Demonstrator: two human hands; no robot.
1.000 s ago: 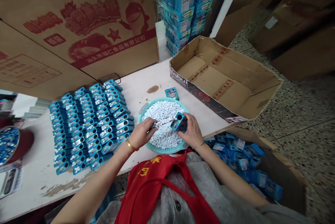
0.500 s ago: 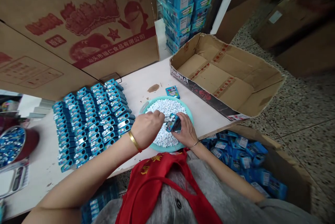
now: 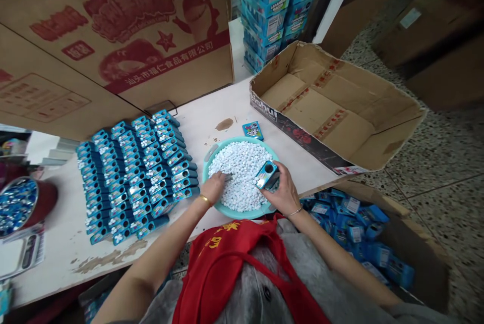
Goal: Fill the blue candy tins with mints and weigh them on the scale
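A turquoise basin (image 3: 206, 172) full of small white candies (image 3: 242, 162) stands on the table. At its left side my left hand (image 3: 214, 187) is closed, fingers pointing down at the candies. A small grey spoon-like tool (image 3: 228, 177) shows at its fingertips, mostly hidden. Over the basin's right side my right hand (image 3: 284, 190) grips a blue candy box (image 3: 266, 174), tilted, its top with a dark round hole facing up. A few white candies sit by the box's left end. Another blue box (image 3: 252, 130) lies flat just behind the basin.
Rows of blue boxes (image 3: 132, 177) stand at the left. Behind them rises a large printed carton (image 3: 151, 21). A shallow cardboard tray (image 3: 321, 112) sits at the right. Stacked packs (image 3: 272, 21) stand behind. A carton of blue boxes (image 3: 348, 218) is below right; a red bucket (image 3: 45, 203) is far left.
My left hand has moved left and down from the box to the candies at the basin's left. My right hand has shifted slightly right, turning the box's top into view.
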